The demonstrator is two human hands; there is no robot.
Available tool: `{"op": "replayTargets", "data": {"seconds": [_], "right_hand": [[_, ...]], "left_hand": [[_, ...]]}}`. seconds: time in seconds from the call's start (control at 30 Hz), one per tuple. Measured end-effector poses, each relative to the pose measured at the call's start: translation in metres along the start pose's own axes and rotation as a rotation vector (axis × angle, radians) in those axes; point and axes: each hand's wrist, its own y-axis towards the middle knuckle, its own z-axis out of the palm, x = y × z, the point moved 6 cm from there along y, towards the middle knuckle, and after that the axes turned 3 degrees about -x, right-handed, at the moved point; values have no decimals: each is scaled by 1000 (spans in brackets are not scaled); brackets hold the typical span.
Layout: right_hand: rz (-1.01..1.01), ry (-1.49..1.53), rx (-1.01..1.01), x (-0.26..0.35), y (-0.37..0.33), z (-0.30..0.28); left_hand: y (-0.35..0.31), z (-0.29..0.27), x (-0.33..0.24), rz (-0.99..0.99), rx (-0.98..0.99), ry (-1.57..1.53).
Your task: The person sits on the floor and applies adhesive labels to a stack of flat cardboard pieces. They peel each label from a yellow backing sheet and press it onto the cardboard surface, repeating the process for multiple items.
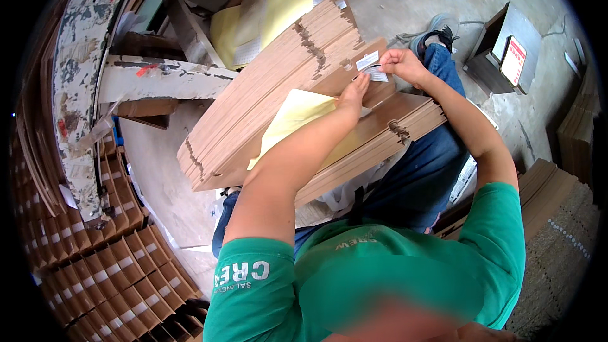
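Note:
A thick stack of flat brown cardboard pieces (272, 88) lies across my lap. My left hand (353, 93) presses its fingertips on the top piece beside a small white sticker (378, 75). My right hand (400, 62) pinches the edge of that sticker against the cardboard. A second white sticker (367, 61) sits just above it. A yellow backing sheet (297, 114) lies under my left forearm, tucked between the cardboard pieces.
Rows of finished brown pieces with white stickers (107, 259) stand packed at the lower left. A worn painted metal frame (82, 69) rises at the left. More yellow sheets (266, 16) lie behind the stack. A grey box (503, 50) sits on the concrete floor at right, cardboard piles (557, 209) beside it.

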Motion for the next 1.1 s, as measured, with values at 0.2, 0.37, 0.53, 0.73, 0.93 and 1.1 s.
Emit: {"op": "replayTargets", "data": {"seconds": [0.2,0.37,0.53,0.73,0.93,1.1], "right_hand": [[-495,-1048,-304,42,-11,-5],[-330,-639,-386,51,-13,-30],[-97,-200,-360,67,-11,-7],[62,-87,-445,58,-25,-21],[124,-764,-114,70,-46,-7],[-484,-872,-110,204,-104,107]], "left_hand": [[5,21,-18,51,33,53],[-72,4,-8,81,263,-480],[-222,-1,65,-323,113,-827],[-419,-44,164,-910,-192,-521],[-474,-45,191,-1034,-488,-628],[-452,-36,190,-830,-443,-871]]}}
